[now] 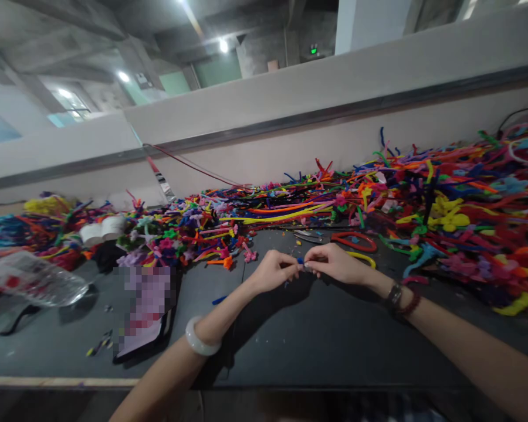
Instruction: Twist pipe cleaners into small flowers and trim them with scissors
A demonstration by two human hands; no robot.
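My left hand (pixel 275 271) and my right hand (pixel 330 262) meet fingertip to fingertip above the dark tabletop. Between them is a small blue piece of pipe cleaner (pixel 300 260), mostly covered by the fingers. Both hands are closed in a pinch on it. Just beyond my right hand lie scissors with red handles (pixel 354 241), blades pointing left. A yellow pipe cleaner (pixel 363 258) curves beside that hand. Near my left forearm rests a short blue pipe cleaner (pixel 219 300).
A long heap of coloured pipe cleaners (pixel 286 208) runs along the back panel and spreads at right (pixel 475 223). At left are a plastic bottle (pixel 55 281), white rolls (pixel 103 230) and a tablet-like thing (pixel 145 310) with a blurred screen. The dark table (pixel 317 346) ends in front.
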